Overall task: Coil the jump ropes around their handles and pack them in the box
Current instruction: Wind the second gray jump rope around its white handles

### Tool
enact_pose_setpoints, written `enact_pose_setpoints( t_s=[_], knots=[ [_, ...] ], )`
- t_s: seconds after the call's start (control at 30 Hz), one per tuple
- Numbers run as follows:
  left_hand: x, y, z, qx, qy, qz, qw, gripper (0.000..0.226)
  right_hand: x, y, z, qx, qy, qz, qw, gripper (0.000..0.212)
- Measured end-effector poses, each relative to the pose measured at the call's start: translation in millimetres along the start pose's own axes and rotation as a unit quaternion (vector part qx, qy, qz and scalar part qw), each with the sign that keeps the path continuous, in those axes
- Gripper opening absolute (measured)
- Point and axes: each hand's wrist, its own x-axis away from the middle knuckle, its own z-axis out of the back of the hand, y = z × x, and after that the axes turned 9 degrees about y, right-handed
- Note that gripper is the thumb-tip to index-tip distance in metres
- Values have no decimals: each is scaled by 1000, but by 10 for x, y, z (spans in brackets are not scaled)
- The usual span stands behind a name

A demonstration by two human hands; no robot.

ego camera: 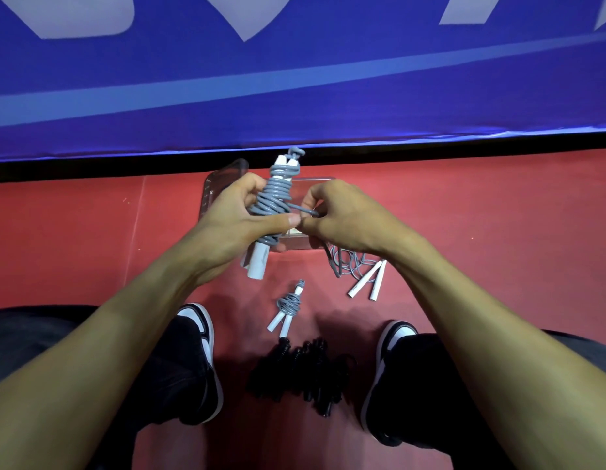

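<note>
Grey jump rope with two white cylindrical handles (273, 201), coiled around its paired handles, is being held upright above the red floor (91, 239), in front of the clear plastic box (211, 189). The left hand (233, 218) is gripping the wrapped bundle, thumb lying across the coils. The right hand (335, 215) is pinching the loose end of the grey cord beside the bundle. A second grey rope, already coiled (288, 308), is lying on the floor between the black-and-white shoes (199, 361). A third grey rope, uncoiled (357, 271), is lying under the right wrist. Black jump ropes (305, 374) are piled nearer the person. A blue banner (294, 79) is standing behind.
</note>
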Motion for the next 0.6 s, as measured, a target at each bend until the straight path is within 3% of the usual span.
enact_pose_setpoints(
  t_s=[0.23,0.4,0.53,0.6],
  knots=[
    [-19,-29,-12,5,-3,-7,1000,58,26,-39,-3,-32,-4,2,999,15],
    [-20,7,-47,136,-62,48,988,47,-11,4,2,-37,24,-7,999,18],
    [-24,-33,-24,68,-42,14,997,36,-9,15,-6,-24,31,6,999,14],
    [-27,-40,-17,30,-19,-4,999,43,-10,9,-14,-24,16,11,1000,16]
  ],
)
